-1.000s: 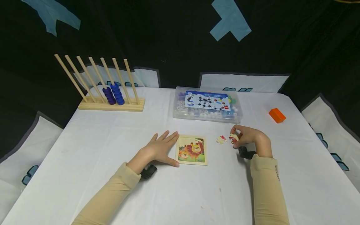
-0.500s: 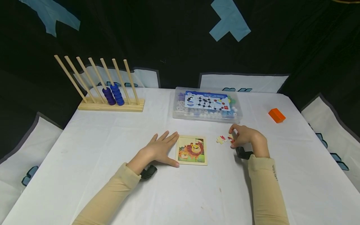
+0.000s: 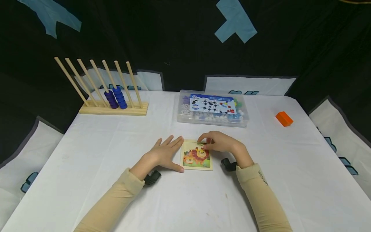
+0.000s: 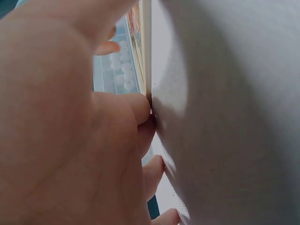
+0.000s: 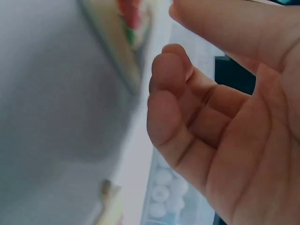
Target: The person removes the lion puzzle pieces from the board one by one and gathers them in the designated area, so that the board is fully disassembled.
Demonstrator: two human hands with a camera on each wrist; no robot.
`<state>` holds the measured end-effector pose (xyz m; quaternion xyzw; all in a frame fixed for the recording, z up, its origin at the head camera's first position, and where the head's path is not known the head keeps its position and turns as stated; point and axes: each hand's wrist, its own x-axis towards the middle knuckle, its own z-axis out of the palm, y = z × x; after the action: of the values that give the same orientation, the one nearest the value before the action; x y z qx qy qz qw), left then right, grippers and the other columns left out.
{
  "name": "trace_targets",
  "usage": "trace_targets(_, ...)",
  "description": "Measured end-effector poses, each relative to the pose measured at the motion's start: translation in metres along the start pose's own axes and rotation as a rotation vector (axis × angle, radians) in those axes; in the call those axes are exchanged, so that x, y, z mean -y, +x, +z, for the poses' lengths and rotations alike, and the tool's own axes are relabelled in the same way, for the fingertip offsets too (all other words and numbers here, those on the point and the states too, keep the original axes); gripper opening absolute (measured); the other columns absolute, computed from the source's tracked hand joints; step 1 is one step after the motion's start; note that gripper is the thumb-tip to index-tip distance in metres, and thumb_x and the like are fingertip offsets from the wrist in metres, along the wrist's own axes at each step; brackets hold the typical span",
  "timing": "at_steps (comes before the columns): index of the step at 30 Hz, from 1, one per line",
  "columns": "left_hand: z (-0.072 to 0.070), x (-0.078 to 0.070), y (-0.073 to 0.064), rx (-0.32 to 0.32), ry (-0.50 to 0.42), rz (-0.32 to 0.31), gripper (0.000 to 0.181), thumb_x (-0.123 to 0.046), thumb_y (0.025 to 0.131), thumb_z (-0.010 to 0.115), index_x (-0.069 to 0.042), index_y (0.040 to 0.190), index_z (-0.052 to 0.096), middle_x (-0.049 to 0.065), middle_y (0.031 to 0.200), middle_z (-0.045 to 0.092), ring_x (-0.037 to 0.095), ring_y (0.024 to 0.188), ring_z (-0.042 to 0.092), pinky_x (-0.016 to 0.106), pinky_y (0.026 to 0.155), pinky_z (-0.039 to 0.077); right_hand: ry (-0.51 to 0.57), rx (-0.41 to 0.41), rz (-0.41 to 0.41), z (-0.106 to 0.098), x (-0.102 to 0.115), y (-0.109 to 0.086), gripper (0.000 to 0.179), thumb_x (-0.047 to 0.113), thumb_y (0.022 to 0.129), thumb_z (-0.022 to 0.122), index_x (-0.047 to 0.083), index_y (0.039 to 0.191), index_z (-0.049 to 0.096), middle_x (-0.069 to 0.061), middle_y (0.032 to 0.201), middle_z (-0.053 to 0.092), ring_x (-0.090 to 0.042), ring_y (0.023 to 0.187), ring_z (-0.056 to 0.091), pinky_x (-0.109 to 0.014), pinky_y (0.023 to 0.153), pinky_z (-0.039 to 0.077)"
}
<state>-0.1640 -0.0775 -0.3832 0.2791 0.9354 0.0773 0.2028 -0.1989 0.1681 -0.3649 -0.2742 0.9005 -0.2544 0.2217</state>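
Observation:
A small wooden jigsaw puzzle (image 3: 196, 158) with a lion picture lies in a pale frame on the white table. My left hand (image 3: 165, 154) is spread flat beside it, thumb and index fingertip at the frame's left edge. Over the top right corner, my right hand (image 3: 221, 141) pinches a puzzle piece (image 3: 208, 140) with a reddish part, mostly hidden by the fingers. The right wrist view shows its other fingers curled toward the palm. Another loose puzzle piece (image 5: 110, 206) lies on the table at the lower left of that view; the right hand covers it in the head view.
Behind the puzzle stands a clear plastic box (image 3: 213, 109) of molecule model parts. A wooden peg abacus (image 3: 113, 110) with dark blue and purple beads is at the back left. An orange block (image 3: 284, 119) lies at the right.
My right hand has carried the puzzle piece leftward from the loose pieces to the puzzle's top right corner. The left hand has stayed in place by the frame.

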Motion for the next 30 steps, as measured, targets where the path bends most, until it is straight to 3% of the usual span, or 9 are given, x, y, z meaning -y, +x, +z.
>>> trace_targets(5, 0.0000, 0.0001, -0.0001, 0.001, -0.007, 0.000, 0.112, -0.069, 0.065, 0.062, -0.012, 0.147, 0.009, 0.001, 0.151, 0.005, 0.027, 0.136, -0.001, 0.057, 0.103, 0.002, 0.012, 0.055, -0.006, 0.0059, -0.0017, 0.0012, 0.043, -0.001, 0.082, 0.063, 0.017, 0.121, 0.060, -0.009, 0.099, 0.043, -0.019, 0.078, 0.043, -0.027, 0.066, 0.042)
trace_targets(9, -0.0002, -0.0001, -0.0005, -0.001, -0.009, 0.003, 0.112, -0.069, 0.066, 0.062, -0.012, 0.147, 0.009, 0.001, 0.151, 0.005, 0.028, 0.136, -0.001, 0.057, 0.103, 0.002, 0.017, 0.082, 0.020, 0.0060, -0.0037, -0.0006, 0.050, -0.002, 0.081, 0.063, 0.021, 0.125, 0.058, -0.010, 0.102, 0.040, -0.020, 0.079, 0.042, -0.027, 0.067, 0.041)
trace_targets(30, 0.0003, 0.0012, -0.0005, -0.007, -0.003, 0.007, 0.112, -0.069, 0.066, 0.062, -0.012, 0.147, 0.010, 0.001, 0.151, 0.005, 0.028, 0.136, 0.000, 0.057, 0.103, 0.003, 0.001, 0.066, 0.102, 0.0045, -0.0049, -0.0002, 0.043, 0.001, 0.080, 0.067, 0.025, 0.114, 0.058, -0.010, 0.104, 0.039, -0.021, 0.081, 0.046, -0.031, 0.070, 0.043)
